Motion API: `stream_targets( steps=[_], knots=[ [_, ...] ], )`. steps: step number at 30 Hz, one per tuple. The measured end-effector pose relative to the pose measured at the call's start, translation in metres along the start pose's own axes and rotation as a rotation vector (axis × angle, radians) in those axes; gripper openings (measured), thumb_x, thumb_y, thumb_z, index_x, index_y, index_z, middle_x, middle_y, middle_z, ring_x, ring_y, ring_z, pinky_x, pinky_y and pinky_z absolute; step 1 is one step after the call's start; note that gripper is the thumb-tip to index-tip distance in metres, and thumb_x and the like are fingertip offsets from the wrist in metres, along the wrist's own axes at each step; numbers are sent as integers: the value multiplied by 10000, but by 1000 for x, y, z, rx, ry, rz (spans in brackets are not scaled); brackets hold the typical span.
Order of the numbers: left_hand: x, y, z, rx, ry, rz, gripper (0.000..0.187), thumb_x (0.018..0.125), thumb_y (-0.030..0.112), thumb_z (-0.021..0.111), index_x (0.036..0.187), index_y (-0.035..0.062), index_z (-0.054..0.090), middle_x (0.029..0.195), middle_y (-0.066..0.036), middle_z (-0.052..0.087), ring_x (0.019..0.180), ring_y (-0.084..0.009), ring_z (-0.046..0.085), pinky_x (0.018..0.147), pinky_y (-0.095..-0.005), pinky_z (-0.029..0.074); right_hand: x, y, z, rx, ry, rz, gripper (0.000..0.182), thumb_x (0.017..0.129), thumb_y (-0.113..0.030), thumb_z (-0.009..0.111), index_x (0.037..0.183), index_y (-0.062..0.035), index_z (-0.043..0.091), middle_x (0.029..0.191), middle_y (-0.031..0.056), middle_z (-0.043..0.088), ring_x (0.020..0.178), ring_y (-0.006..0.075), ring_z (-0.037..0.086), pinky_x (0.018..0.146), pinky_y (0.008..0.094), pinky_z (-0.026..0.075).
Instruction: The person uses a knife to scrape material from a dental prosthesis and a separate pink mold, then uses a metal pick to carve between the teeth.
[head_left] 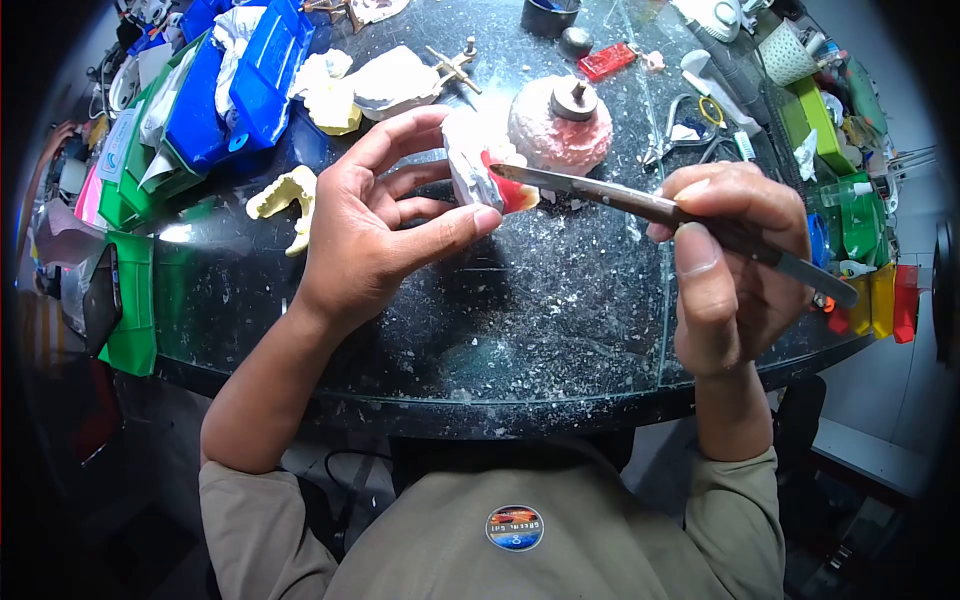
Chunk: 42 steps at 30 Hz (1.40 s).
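Note:
A white plaster dental model (468, 150) with red wax on its right side is held up between the thumb and fingers of my left hand (385, 205). My right hand (735, 250) grips a wax knife (640, 203) with a dark wooden handle. The knife's blade points left, and its tip overlaps the red wax; whether it touches cannot be told. Just behind the model stands a round burner (560, 125), crusted pink and white, with a metal top.
A yellowish horseshoe cast (288, 205) lies left of my left hand. Blue bins (265, 80) and green bins (130, 300) line the left side. Pliers (672, 132), a red wax piece (607, 62) and a metal articulator part (455, 65) lie toward the back of the dusty black table (500, 350).

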<state>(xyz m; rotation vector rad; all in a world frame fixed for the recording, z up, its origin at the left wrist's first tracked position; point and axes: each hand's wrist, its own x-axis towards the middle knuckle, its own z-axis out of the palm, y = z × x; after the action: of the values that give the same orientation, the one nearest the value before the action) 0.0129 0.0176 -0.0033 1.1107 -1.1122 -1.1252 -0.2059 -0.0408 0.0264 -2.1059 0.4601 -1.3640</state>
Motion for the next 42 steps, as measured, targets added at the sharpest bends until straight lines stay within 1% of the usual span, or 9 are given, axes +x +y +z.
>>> stream_targets(
  steps=[5, 8, 14, 23, 29, 32, 42],
  knots=[
    [0, -1, 0, -12, -2, -3, 698, 684, -2, 726, 1265, -96, 350, 1168, -209, 510, 1045, -256, 568, 889, -361, 495, 0, -1, 0, -14, -15, -14, 202, 771, -28, 500, 964, 28, 480, 803, 150, 543, 657, 138, 507, 627, 253, 445],
    [1, -5, 1, -27, 43, 61, 654, 680, 57, 753, 1213, -94, 405, 1082, -229, 528, 973, -243, 591, 793, -318, 548, 0, 0, 0, -7, -24, -34, 207, 768, -27, 500, 966, 29, 480, 798, 148, 542, 659, 138, 506, 628, 254, 444],
    [2, -5, 0, -55, 30, 59, 661, 685, 40, 742, 1220, -107, 383, 1073, -232, 529, 961, -242, 597, 791, -317, 547, -1, -2, 0, -12, -22, -32, 208, 764, -33, 503, 961, 28, 480, 791, 145, 540, 659, 138, 503, 627, 256, 441],
    [2, -1, 1, -103, 28, 24, 656, 679, 0, 732, 1217, -125, 377, 1075, -224, 527, 966, -237, 591, 804, -307, 542, -1, -2, 0, -45, -26, -56, 205, 751, -41, 503, 946, 21, 483, 763, 137, 541, 647, 137, 497, 616, 254, 430],
    [2, -5, -1, -101, 60, 32, 666, 671, -1, 740, 1221, -123, 383, 1070, -206, 540, 989, -221, 569, 810, -298, 532, 0, -2, 0, -52, -30, -64, 202, 752, -57, 512, 939, 15, 486, 747, 132, 540, 638, 137, 495, 603, 253, 421],
    [2, 0, -1, -53, 44, -22, 691, 678, 31, 704, 1253, -125, 354, 1153, -202, 522, 1071, -265, 552, 926, -372, 456, 0, -2, -1, -55, -31, -63, 202, 752, -61, 515, 938, 14, 488, 747, 131, 540, 638, 137, 495, 602, 254, 420],
    [1, 2, 0, -72, 40, -43, 707, 697, 103, 702, 1261, -127, 344, 1147, -203, 526, 1039, -270, 575, 893, -363, 481, -2, -2, -1, -45, -30, -72, 203, 758, -69, 528, 941, 11, 488, 747, 133, 538, 637, 143, 499, 599, 258, 427]
  ],
)
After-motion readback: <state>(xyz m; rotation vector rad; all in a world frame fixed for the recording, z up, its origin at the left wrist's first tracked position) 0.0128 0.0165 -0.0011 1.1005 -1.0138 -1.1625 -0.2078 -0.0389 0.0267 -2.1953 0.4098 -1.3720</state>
